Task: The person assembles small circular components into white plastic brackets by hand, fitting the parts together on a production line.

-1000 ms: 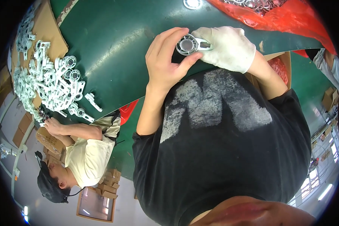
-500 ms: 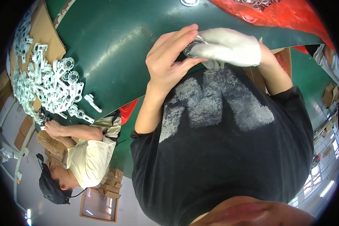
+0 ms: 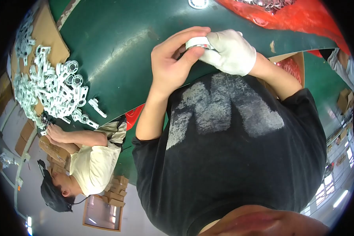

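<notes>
Both hands meet over the near edge of the green table, around a white round part with a shiny metal rim [image 3: 198, 41]. My bare left hand [image 3: 169, 65] grips it from the left, thumb at its near side and fingers over the far side. From the right, my right hand [image 3: 234, 53], in a white glove, closes on the same part with curled fingers. The part is turned edge-on; the gloved fingers hide its right end. Beyond the hands, another white round piece [image 3: 198, 3] lies at the far edge of the view.
A heap of white ring-ended parts [image 3: 61, 86] lies at the left, partly on cardboard [image 3: 53, 31]. At the far right, a red plastic bag [image 3: 303, 25] holds metal rings [image 3: 269, 4]. An open carton [image 3: 297, 59] stands beside my right arm. A co-worker [image 3: 92, 167] handles parts at the left.
The round part has tipped from showing its ring face to showing its white side. My gloved hand has rotated, its fingers now curled in, and its wrist has come left.
</notes>
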`<action>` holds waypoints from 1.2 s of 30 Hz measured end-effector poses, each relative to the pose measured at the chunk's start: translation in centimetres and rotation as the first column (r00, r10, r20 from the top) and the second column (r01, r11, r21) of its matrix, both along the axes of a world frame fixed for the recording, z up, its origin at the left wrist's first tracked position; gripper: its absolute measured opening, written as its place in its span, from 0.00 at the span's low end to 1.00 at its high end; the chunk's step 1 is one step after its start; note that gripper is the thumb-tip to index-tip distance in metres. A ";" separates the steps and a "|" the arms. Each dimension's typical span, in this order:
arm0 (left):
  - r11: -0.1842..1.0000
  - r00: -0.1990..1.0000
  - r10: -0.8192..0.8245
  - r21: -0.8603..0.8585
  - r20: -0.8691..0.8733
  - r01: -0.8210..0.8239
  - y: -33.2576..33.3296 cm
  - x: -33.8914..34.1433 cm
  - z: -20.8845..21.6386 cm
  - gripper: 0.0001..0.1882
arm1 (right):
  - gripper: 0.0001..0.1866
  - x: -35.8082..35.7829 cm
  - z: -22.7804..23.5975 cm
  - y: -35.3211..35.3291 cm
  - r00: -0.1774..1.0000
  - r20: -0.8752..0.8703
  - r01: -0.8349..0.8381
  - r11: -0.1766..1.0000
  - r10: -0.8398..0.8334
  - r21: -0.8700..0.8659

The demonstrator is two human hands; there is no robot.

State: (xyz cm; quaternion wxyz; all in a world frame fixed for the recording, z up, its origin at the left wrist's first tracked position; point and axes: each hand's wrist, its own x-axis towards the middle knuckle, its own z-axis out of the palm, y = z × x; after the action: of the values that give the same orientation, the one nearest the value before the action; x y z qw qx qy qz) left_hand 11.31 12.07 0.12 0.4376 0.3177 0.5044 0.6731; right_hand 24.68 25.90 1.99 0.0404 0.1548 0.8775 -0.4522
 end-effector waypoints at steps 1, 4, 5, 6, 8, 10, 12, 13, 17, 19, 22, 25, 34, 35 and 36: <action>0.998 0.996 -0.025 -0.055 -0.086 0.020 0.3 -0.7 0.1 0.13 | 0.21 -0.1 -0.5 0.0 0.999 -0.011 0.033 0.998 -0.033 -0.052; 0.965 0.945 -0.159 -0.248 -0.286 0.088 1.0 -4.5 -0.1 0.11 | 0.24 -1.2 0.9 0.1 0.985 0.147 0.102 0.993 -0.092 -0.064; 0.931 0.923 -0.237 -0.341 -0.302 0.127 1.3 -6.5 -0.1 0.10 | 0.25 -1.3 1.0 -0.2 0.984 0.130 0.119 0.993 -0.119 0.008; 0.880 0.972 -0.205 -0.456 -0.118 0.131 1.6 -8.5 0.6 0.14 | 0.28 -1.0 0.7 -0.4 0.987 0.030 0.159 0.987 -0.159 0.006; 0.895 0.978 0.017 -0.433 -0.208 -0.108 1.5 -14.0 -0.2 0.14 | 0.23 -1.3 0.9 -0.1 0.983 0.077 0.177 0.974 -0.168 -0.138; 0.906 0.924 0.377 -0.182 -0.061 -0.382 1.8 -18.5 -0.5 0.15 | 0.17 -1.1 -0.3 -0.3 0.973 0.007 0.230 0.964 -0.231 -0.135; 0.837 0.839 0.541 -0.059 -0.068 -0.544 2.1 -19.4 2.4 0.23 | 0.17 -0.6 -1.7 -0.3 0.968 -0.010 0.246 0.960 -0.249 -0.134; 0.864 0.859 0.503 -0.075 0.096 -0.498 0.6 -20.9 3.3 0.21 | 0.16 -0.5 -1.9 -0.3 0.960 -0.022 0.273 0.954 -0.278 -0.127; 0.760 -0.090 -0.168 -0.071 -0.982 -0.646 -6.8 -23.0 2.5 0.17 | 0.14 -0.3 -1.7 -0.6 0.960 -0.047 0.266 0.954 -0.275 -0.140; 0.494 0.081 -0.533 -0.387 -0.842 -0.779 -9.9 -22.4 2.4 0.28 | 0.15 -0.5 -1.3 -0.4 0.969 -0.077 0.225 0.967 -0.235 -0.117; 0.478 -0.011 -0.582 -0.331 -0.813 -0.813 -12.0 -21.4 1.5 0.28 | 0.16 -0.6 -1.7 0.3 0.978 -0.115 0.169 0.985 -0.172 -0.039; 0.433 -0.029 -0.615 -0.307 -0.788 -0.848 -13.3 -21.2 1.8 0.22 | 0.17 -1.3 -0.9 0.3 0.986 -0.033 0.163 0.984 -0.165 -0.069; 0.827 0.768 0.273 -0.267 -0.579 -0.495 0.6 -7.8 4.7 0.13 | 0.34 -1.2 -1.0 -1.0 0.896 -0.361 0.301 0.952 -0.260 0.063; 0.911 0.753 0.200 -0.164 -0.626 -0.378 2.1 -6.2 3.1 0.14 | 0.36 -1.2 -0.8 -1.1 0.895 -0.345 0.336 0.936 -0.283 0.103; 0.941 0.804 0.184 -0.134 -0.566 -0.311 3.2 -4.6 1.9 0.14 | 0.37 -1.3 -0.3 -1.3 0.894 -0.333 0.360 0.923 -0.300 0.137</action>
State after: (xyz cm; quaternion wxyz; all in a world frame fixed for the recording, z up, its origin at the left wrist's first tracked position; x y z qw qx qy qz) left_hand 6.67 15.28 2.01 0.2162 0.3765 0.7166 0.5459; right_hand 23.34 24.63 1.71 -0.1887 0.2336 0.8737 -0.3828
